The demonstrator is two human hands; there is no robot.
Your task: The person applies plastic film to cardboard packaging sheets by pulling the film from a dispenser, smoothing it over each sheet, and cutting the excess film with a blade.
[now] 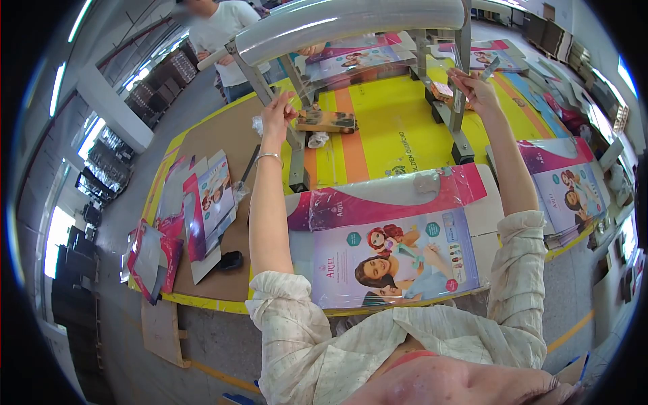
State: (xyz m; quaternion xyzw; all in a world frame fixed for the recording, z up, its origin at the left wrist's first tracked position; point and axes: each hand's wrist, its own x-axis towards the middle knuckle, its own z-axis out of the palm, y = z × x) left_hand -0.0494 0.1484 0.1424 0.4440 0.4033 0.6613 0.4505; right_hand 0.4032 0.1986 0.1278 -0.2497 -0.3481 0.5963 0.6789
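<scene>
A wide roll of clear plastic film [358,25] sits on a metal stand [462,101] over the table. My left hand [277,113] is raised at the stand's left side, its fingers pinched, apparently on the edge of the film; the film itself is hard to see. Raised at the right side, my right hand [474,91] is closed around a flat grey tool [491,69] that looks like a utility knife. Below my arms a flat printed carton [398,260] marked "Ariel" lies with its pink flap toward the stand, shiny clear film over it.
More printed cartons lie at left [214,196] and right [567,185]. A small patterned box [327,121] and crumpled film [317,140] sit by the stand's left leg. A dark object [229,261] lies near the left edge. A person [226,30] stands across the yellow table [371,158].
</scene>
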